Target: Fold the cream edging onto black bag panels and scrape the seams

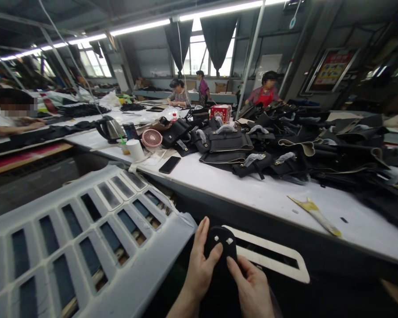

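Low in the middle of the head view, both of my hands hold one small black oval leather piece (221, 244) with two small pale marks on it. My left hand (199, 267) grips its left edge, thumb across the front and fingers behind. On the piece's lower right, my right hand (252, 287) pinches it with the thumb on its face. The piece is held below the front edge of the white worktable (252, 194).
A pale slatted plastic crate (86, 238) fills the lower left. On the table lie a heap of black leather bag parts (285, 150), a phone (169, 164), a pink fan (151, 138), a white cup (135, 149), a kettle (109, 129) and a yellow strip (315, 214). Other people work at tables behind.
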A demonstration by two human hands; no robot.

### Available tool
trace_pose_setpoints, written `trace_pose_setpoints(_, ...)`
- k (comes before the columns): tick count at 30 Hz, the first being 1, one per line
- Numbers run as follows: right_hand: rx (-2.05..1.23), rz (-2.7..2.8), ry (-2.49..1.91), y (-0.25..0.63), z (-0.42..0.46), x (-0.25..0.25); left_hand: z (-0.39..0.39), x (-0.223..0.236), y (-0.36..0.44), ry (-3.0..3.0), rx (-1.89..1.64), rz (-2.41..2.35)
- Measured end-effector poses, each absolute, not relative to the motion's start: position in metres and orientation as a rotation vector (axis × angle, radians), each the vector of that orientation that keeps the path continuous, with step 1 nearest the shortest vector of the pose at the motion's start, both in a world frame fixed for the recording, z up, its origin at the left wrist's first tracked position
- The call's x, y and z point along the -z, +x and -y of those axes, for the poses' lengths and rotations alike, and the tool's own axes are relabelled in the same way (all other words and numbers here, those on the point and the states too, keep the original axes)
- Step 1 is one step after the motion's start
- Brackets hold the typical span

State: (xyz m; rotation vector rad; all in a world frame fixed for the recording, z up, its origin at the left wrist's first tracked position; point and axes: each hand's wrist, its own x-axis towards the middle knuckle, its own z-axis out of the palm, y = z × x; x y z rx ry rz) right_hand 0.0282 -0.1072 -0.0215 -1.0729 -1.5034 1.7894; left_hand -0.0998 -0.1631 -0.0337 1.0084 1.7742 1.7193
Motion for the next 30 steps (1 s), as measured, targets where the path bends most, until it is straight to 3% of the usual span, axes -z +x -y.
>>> trace_pose_setpoints(5,-1.685,1.688,-1.065,0.033,0.093,0.012,0.154,0.025,-0.113,1.061,-1.616,-1.531)
trace_pose_setpoints(13,-0.844,2.181,-0.759,0.010,0.066,-0.006,0.159,0.026,-0.114,1.145,-1.596,-1.645)
trace_pose_setpoints(25,-0.511,2.233,-0.340,0.015,0.089,-0.008,0.165,0.027,-0.121,1.157,-1.577,-1.659)
trace_pose_setpoints(30,-0.554,2.320,-0.168,0.017,0.092,-0.014,0.169,0.033,-0.125,1.172,-1.567,-1.606)
